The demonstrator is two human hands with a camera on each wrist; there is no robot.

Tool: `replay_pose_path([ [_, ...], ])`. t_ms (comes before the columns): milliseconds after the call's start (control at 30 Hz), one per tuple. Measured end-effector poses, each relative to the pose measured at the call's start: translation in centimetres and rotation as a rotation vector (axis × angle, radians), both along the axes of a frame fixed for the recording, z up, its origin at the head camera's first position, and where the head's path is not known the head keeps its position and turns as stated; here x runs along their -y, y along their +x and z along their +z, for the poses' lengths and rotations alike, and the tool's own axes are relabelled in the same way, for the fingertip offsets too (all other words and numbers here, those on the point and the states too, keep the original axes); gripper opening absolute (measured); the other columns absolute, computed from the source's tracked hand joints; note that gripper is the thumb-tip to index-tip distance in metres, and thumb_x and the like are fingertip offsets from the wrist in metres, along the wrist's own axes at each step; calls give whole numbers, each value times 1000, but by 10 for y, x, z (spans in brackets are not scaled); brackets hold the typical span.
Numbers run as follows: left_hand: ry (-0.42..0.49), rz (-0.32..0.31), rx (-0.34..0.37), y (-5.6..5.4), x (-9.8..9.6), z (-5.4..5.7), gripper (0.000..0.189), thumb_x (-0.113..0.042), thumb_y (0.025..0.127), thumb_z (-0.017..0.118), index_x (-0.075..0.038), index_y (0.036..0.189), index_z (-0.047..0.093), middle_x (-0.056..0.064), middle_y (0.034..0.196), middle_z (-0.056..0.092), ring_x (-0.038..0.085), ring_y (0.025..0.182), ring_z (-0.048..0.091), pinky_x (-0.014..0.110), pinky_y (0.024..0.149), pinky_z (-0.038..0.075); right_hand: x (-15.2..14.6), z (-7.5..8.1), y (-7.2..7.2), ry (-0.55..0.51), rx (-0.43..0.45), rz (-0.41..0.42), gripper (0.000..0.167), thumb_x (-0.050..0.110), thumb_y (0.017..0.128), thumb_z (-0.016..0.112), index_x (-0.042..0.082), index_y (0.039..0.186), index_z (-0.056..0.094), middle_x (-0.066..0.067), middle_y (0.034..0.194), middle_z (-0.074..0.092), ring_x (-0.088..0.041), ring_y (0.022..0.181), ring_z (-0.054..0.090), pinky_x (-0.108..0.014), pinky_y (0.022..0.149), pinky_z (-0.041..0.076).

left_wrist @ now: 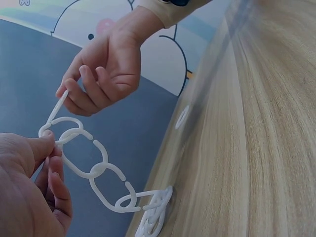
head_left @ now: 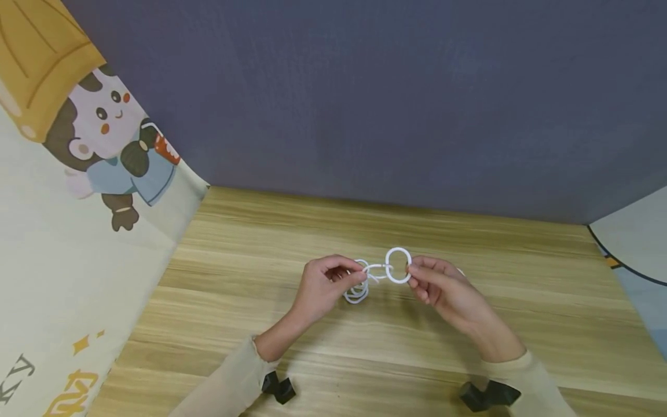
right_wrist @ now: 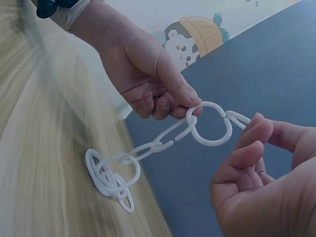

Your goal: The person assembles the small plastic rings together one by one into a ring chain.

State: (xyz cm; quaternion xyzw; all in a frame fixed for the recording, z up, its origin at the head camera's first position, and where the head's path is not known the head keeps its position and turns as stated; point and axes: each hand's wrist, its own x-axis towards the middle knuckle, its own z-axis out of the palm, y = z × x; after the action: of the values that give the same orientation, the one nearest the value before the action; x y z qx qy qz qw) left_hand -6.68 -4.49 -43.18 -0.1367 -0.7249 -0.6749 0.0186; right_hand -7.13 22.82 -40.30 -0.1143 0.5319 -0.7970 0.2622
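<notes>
My left hand [head_left: 327,285] pinches the end ring [right_wrist: 211,143] of a chain of white plastic split rings between thumb and forefinger. From there the linked rings hang down to a small heap [right_wrist: 106,177] on the wooden table. My right hand [head_left: 450,292] holds another white split ring [head_left: 398,249] by its right side, with thumb and forefinger. That ring stands upright in the head view and overlaps the end ring there. In the right wrist view, the two rings meet at the end ring's gap, with my right hand [right_wrist: 274,173] close by.
A loose white ring [left_wrist: 182,117] lies on the table behind my right hand, mostly hidden in the head view. The wood-grain table [head_left: 333,359] runs back to a dark blue-grey panel [head_left: 365,104]. A cartoon-printed wall [head_left: 140,278] stands at the left.
</notes>
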Motion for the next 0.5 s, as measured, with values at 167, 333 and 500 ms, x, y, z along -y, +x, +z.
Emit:
replay_pose_path([
  [167, -3, 3, -6, 1, 0, 0, 8, 2, 91, 88, 2, 98, 84, 15, 91, 81, 5, 71, 63, 18, 66, 53, 4, 0, 2, -2, 26, -1, 29, 2, 114, 52, 15, 101, 74, 10, 85, 72, 2, 66, 59, -14, 58, 44],
  [333, -24, 4, -11, 4, 1, 1, 8, 1, 91, 89, 1, 98, 84, 13, 91, 81, 5, 72, 62, 19, 67, 53, 10, -2, 6, -8, 24, 6, 28, 3, 114, 52, 15, 100, 73, 10, 85, 72, 1, 64, 56, -17, 57, 40],
  [500, -37, 9, -20, 6, 3, 2, 6, 0, 92, 88, 0, 98, 85, 12, 91, 80, 6, 73, 62, 19, 67, 53, 12, -3, 11, -1, 16, 17, 27, 4, 115, 53, 15, 99, 73, 10, 85, 72, 0, 64, 53, -27, 57, 25],
])
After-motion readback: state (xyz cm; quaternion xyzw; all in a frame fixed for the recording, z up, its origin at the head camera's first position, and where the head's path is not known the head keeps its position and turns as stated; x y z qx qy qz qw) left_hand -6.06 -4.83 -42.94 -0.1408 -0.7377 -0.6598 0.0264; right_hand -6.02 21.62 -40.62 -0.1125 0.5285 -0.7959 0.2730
